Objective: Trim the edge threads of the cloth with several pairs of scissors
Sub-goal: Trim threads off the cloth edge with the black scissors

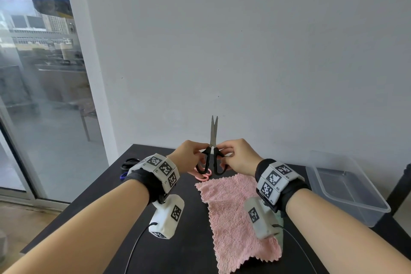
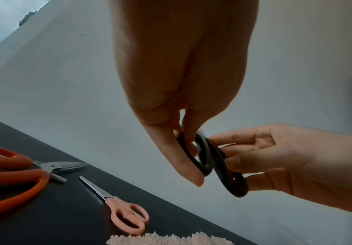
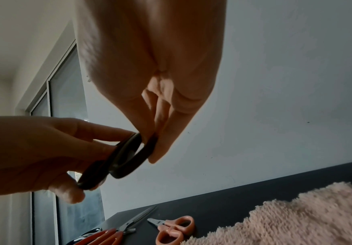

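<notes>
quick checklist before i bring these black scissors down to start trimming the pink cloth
1. Grip: left hand and right hand each hold one loop of the black scissors. Ok for holding; not ok for cutting, as no hand holds both loops.
2. Blades: point up, away from the body, tips slightly parted. Ok.
3. Pink cloth: lies flat on the black table. Ok.
4. Loose edge threads: too fine to make out. Cannot tell.
5. Path down: pink scissors lie beside the cloth's far edge, orange scissors farther left. Ok.
</notes>
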Available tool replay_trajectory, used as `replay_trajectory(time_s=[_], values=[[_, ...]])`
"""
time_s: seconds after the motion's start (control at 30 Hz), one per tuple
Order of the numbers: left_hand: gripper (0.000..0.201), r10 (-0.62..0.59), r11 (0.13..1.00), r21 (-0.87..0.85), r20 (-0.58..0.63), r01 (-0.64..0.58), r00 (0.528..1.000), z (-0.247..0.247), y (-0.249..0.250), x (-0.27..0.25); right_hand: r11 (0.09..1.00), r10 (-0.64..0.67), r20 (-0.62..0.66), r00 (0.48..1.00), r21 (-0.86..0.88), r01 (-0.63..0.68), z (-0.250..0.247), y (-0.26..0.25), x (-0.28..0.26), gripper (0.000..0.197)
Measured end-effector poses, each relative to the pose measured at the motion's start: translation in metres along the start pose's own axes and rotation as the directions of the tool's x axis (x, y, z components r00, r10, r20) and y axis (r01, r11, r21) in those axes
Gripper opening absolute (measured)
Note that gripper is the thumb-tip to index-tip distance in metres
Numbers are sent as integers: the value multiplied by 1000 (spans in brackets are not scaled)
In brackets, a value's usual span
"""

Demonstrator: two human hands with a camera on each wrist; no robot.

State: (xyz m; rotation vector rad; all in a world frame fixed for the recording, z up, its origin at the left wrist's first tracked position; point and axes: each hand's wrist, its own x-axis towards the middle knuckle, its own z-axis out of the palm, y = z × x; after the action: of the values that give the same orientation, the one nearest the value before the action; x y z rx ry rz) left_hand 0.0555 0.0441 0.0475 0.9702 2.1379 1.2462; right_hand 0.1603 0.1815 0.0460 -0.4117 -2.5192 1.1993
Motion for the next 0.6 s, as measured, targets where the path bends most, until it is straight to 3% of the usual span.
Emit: replay_trajectory(time_s=[0.13, 0.3, 0.5, 0.6], values=[[44, -5, 981, 192, -12, 8, 1000, -9, -4, 0, 998, 22, -5, 1000, -60, -22, -7, 10, -3, 41], [20, 20, 962, 273, -131, 17, 991, -20, -3, 6, 999, 38, -32, 999, -30, -39, -9, 23, -3, 38], [29, -179, 963, 178, -129, 201, 975, -21, -2, 11, 999, 37, -103, 994, -20, -39, -11, 28, 0, 22], [29, -212, 975, 35, -171, 221, 962, -18, 1, 12, 1000, 14, -136, 991, -24, -17, -10, 30, 1, 20]])
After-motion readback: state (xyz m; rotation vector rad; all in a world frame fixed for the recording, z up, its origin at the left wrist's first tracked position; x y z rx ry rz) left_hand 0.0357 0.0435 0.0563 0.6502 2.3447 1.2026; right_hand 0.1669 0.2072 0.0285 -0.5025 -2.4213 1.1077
